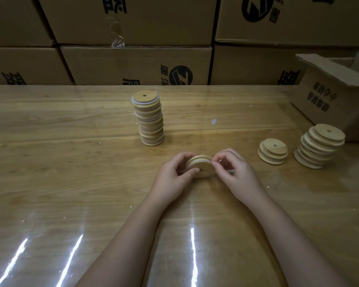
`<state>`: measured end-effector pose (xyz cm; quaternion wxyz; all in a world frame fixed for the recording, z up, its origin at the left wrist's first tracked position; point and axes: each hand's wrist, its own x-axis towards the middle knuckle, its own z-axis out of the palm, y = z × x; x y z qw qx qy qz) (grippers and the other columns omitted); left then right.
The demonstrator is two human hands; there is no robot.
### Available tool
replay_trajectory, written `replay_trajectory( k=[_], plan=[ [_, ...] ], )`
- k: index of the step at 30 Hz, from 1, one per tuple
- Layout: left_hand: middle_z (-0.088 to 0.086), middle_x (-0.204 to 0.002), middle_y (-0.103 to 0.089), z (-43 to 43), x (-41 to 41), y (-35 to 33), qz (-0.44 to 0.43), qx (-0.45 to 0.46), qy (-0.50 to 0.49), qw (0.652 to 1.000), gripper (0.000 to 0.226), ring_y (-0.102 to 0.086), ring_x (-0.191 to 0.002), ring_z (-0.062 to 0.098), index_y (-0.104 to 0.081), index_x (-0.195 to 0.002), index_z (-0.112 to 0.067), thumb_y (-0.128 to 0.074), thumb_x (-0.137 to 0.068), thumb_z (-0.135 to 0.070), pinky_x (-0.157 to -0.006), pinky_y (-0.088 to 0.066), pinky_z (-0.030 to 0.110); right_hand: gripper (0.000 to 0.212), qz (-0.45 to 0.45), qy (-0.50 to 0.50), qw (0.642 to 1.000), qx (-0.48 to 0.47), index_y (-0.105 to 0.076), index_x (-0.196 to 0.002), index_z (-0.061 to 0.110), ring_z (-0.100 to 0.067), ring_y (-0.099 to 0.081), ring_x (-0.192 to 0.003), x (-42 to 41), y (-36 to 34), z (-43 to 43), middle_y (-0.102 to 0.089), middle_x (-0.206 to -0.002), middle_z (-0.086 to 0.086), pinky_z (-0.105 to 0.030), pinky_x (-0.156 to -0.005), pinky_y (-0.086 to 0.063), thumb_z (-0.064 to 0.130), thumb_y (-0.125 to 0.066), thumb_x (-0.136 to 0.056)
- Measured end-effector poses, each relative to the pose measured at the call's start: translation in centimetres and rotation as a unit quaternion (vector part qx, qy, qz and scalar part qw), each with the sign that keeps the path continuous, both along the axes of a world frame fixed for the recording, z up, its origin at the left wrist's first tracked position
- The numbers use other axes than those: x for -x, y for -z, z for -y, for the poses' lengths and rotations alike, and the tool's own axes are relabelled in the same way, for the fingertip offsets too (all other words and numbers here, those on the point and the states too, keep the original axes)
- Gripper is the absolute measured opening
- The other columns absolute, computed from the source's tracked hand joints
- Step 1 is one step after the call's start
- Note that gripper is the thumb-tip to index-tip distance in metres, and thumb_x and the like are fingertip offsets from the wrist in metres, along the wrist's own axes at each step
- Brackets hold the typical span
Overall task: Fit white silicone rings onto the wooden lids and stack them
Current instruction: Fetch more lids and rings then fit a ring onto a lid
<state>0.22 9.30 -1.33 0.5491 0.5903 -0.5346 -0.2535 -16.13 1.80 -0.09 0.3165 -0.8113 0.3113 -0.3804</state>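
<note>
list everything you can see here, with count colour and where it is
ringed stack: one, pale wood lids with white rings, table centre back
short stack: one, pale wood lids, no rings visible, table right
taller stack: one, pale wood lids, far right by the open box
lid: one, pale wood, between both hands
white ring: one, partly round the lid
open box: one, brown cardboard, far right
closed boxes: several, brown with black print, behind the table
table: one, wood under clear film
left hand: grips the lid
right hand: pinches the white ring
</note>
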Motion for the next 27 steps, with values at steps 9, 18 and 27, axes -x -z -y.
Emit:
replay_trajectory(
  k=[9, 18, 27],
  plan=[
    [-0.02, -0.079, -0.064, 0.0, -0.2, 0.0, 0.012, -0.001, -0.012, 1.0, 0.034, -0.055, -0.071, -0.006, -0.058, -0.093, -0.037, -0.069, -0.082, -0.007, -0.067, -0.042, 0.012, 0.03, -0.007, -0.008, 1.0, -0.014, -0.055, -0.076, 0.034, -0.003, -0.055, -0.075, 0.0, 0.6, 0.5, -0.058, -0.085, 0.014, -0.009, -0.067, -0.039, 0.007, -0.063, -0.086],
    [-0.01, -0.085, -0.066, 0.3, -0.3, 0.3, -0.022, -0.015, -0.01, 1.0, 0.032, -0.059, -0.077, 0.006, -0.057, -0.094, -0.034, -0.068, -0.083, -0.006, -0.072, -0.048, 0.025, 0.034, -0.035, -0.003, 0.999, -0.021, -0.051, -0.074, 0.035, 0.002, -0.053, -0.076, -0.1, 1.0, 0.6, -0.055, -0.08, 0.016, -0.007, -0.067, -0.037, 0.006, -0.063, -0.085],
    [-0.014, -0.072, -0.061, 0.0, 0.2, 0.0, -0.036, -0.039, -0.005, 0.999, 0.043, -0.055, -0.064, -0.006, -0.057, -0.093, -0.033, -0.062, -0.077, 0.007, -0.065, -0.044, 0.01, 0.025, 0.013, 0.041, 0.994, -0.102, -0.057, -0.072, 0.026, 0.002, -0.051, -0.06, -0.2, 1.1, 0.6, -0.058, -0.072, 0.009, -0.008, -0.058, -0.038, 0.006, -0.063, -0.084]
  ],
)
